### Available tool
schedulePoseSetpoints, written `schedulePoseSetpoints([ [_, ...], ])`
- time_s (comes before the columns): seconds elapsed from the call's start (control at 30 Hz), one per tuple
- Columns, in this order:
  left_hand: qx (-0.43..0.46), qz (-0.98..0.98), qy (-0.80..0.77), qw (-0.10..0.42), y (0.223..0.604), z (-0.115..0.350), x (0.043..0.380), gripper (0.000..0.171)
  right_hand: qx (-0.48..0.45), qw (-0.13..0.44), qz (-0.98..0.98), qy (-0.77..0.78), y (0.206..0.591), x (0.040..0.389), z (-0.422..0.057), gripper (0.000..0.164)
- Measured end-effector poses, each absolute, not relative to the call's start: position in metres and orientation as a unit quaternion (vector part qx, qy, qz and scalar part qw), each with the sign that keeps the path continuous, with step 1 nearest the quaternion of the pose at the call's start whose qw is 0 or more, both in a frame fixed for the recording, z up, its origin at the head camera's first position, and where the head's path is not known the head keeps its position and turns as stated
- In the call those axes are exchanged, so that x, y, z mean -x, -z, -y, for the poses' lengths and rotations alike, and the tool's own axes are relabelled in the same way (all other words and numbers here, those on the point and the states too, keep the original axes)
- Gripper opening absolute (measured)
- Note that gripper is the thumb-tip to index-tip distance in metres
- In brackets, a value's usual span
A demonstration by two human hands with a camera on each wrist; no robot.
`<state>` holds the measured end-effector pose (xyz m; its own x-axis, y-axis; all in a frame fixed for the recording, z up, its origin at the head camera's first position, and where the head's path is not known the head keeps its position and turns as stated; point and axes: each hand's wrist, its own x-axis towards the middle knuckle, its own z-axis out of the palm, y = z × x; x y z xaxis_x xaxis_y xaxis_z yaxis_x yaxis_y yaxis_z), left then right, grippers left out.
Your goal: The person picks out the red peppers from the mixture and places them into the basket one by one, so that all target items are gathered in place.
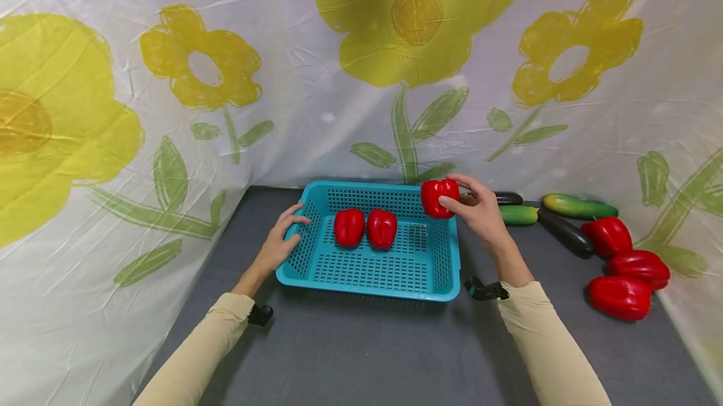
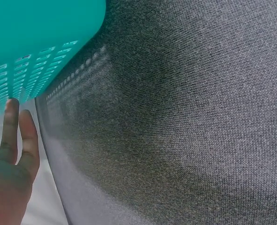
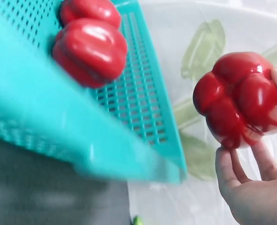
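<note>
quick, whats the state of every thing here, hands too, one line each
basket: upright, uncovered, partly filled
basket peppers: side by side inside
held pepper: held up, not in the basket
right hand: gripping that pepper
left hand: at the basket's left rim, fingers apart
loose peppers: lying close together on the table
cucumbers: lying down
eggplants: lying down
sheet: creased

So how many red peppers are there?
6: a left pepper and a right pepper in the blue basket, a held pepper in the right grip, and the back pepper, middle pepper and front pepper grouped on the table at right.
</note>
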<state>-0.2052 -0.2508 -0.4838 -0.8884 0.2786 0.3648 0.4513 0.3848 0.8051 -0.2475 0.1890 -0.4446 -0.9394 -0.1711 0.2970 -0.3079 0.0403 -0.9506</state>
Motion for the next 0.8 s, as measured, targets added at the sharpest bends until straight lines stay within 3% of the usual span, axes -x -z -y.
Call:
schedulePoseSetpoints([
  [0.3, 0.22, 0.828, 0.508, 0.086, 0.482, 0.249, 0.204, 0.033, -0.156, 0.048, 0.702, -0.693, 0.447, 0.252, -0.161, 0.05],
  [0.8, 0.212, 0.828, 0.513, 0.081, 0.483, 0.25, 0.204, 0.033, -0.053, 0.049, 0.679, -0.73, 0.461, 0.252, -0.121, 0.051],
])
